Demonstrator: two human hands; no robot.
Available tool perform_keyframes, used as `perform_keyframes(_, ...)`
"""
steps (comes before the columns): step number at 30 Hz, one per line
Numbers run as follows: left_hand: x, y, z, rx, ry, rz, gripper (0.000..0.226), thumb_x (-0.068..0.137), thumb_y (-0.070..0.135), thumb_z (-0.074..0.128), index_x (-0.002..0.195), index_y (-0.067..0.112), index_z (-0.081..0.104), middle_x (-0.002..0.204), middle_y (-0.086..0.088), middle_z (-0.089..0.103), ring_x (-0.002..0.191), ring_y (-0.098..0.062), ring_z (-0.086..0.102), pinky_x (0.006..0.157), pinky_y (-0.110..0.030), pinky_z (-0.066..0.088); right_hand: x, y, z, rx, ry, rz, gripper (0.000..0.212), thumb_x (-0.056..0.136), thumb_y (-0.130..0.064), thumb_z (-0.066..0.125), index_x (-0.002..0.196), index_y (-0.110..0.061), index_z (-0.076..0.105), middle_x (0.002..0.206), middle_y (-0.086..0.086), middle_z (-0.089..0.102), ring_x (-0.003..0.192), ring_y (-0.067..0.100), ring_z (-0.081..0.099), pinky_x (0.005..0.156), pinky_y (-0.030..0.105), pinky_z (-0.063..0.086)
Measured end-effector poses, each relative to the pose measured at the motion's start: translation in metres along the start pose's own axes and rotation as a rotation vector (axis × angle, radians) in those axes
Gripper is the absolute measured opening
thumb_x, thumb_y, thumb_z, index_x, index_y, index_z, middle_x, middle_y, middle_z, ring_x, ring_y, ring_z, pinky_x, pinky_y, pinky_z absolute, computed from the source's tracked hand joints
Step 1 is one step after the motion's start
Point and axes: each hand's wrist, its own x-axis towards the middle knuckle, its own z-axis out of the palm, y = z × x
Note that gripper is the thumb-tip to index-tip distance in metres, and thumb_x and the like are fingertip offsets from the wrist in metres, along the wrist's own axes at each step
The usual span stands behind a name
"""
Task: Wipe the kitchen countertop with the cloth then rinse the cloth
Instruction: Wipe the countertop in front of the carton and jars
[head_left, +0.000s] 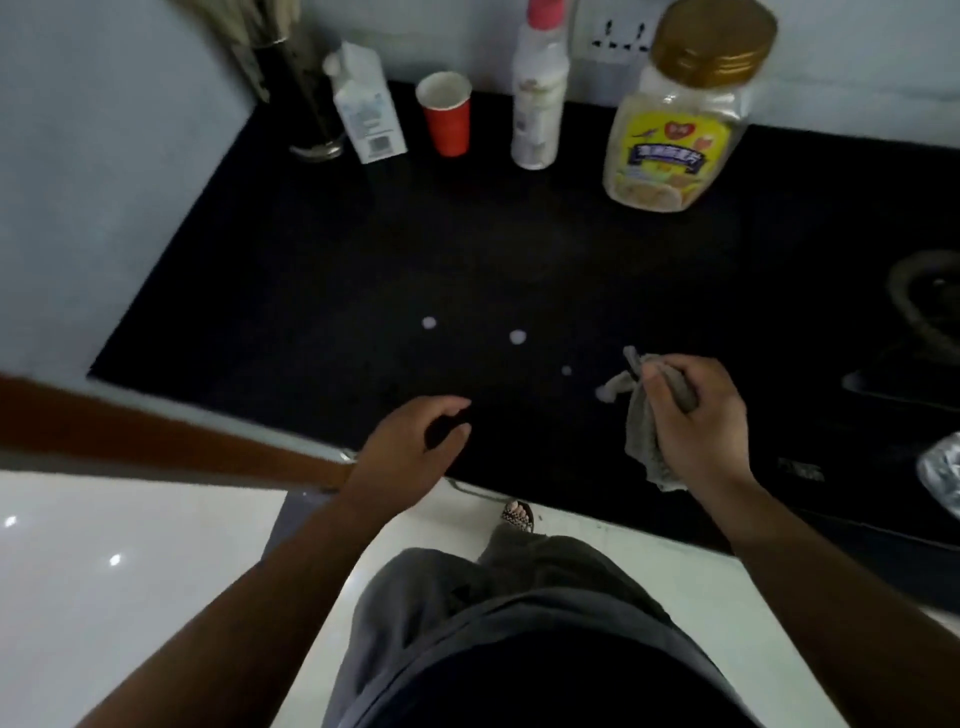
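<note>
Head view: right hand (696, 415) fingers bunch limp grey cloth (641, 431); left hand (410, 447) loosely curled, empty.

Mid countertop (363, 249) open; carton (370, 106), cup (445, 117), bottle (537, 98), jar (675, 119) block back edge

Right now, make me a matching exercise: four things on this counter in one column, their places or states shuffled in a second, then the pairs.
Things:
1. red cup
2. grey cloth
3. gold-lidded jar
4. left hand

Places or states:
A. empty, fingers curled over the counter's front edge
B. bunched in the right hand
C. between the white carton and the pink-capped bottle
D. rightmost item along the back wall

Pairs: 1-C, 2-B, 3-D, 4-A
</note>
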Motion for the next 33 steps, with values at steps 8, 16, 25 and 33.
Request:
perform_keyframes(8, 0.063, -0.017, 0.024, 0.423, -0.183, 0.352, 0.048, 0.088, 0.037, 0.054, 0.133, 0.022, 0.049, 0.145, -0.002, 0.041, 0.135, -0.018, 0.034, 0.110, -0.035, 0.029, 0.009, 0.047, 0.022, -0.404, 0.158, 0.284, 0.033, 0.087, -0.044, 0.053, 0.110, -0.021, 0.059, 0.122, 0.009, 0.050, 0.113, 0.030, 0.043, 0.092, 0.045, 0.038)
perform_keyframes(16, 0.073, -0.041, 0.021, 0.660, -0.288, 0.480, 0.057, 0.090, 0.052, 0.035, 0.143, 0.032, 0.029, 0.155, 0.001, 0.022, 0.141, -0.018, 0.022, 0.112, -0.047, 0.020, -0.022, 0.039, 0.068, -0.433, 0.248, 0.239, 0.032, 0.089, -0.036, 0.056, 0.115, -0.017, 0.057, 0.124, 0.011, 0.050, 0.116, 0.032, 0.039, 0.095, 0.047, 0.042)
perform_keyframes(25, 0.076, -0.052, 0.021, 0.679, -0.309, 0.530, 0.057, 0.091, 0.053, 0.031, 0.145, 0.034, 0.023, 0.157, 0.001, 0.017, 0.142, -0.017, 0.020, 0.113, -0.046, 0.017, 0.034, 0.022, 0.084, -0.456, 0.275, 0.256, 0.035, 0.091, -0.034, 0.052, 0.116, -0.010, 0.057, 0.124, 0.018, 0.050, 0.114, 0.040, 0.042, 0.098, 0.045, 0.036)
perform_keyframes(33, 0.077, -0.054, 0.017, 0.680, -0.325, 0.548, 0.056, 0.092, 0.052, 0.030, 0.145, 0.034, 0.022, 0.158, 0.001, 0.016, 0.143, -0.018, 0.020, 0.113, -0.047, 0.021, -0.021, 0.028, 0.087, -0.500, 0.066, -0.063, 0.030, 0.085, -0.036, 0.061, 0.111, -0.022, 0.060, 0.117, 0.007, 0.055, 0.109, 0.030, 0.048, 0.091, 0.046, 0.043)
